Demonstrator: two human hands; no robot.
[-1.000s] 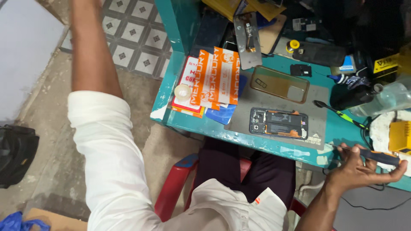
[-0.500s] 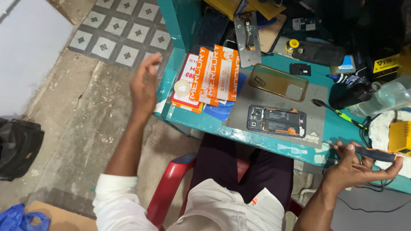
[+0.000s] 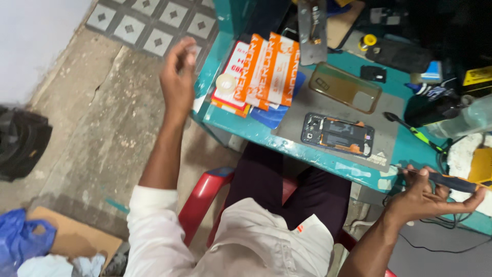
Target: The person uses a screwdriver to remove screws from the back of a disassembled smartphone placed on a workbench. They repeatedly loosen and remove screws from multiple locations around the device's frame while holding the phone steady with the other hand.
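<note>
- Teal tabletop [image 3: 307, 149] carries a grey mat with an opened phone [image 3: 337, 135] lying flat (back off, insides showing), in the same spot as half a second ago.
- Left hand [image 3: 178, 82] has drifted closer to the tabletop's corner by the orange packets [image 3: 261, 72], fingers loosely open, holding nothing.
- Right hand [image 3: 428, 197] still keeps its grip closed around a screwdriver [image 3: 451, 180] at the tabletop's near edge.
</note>
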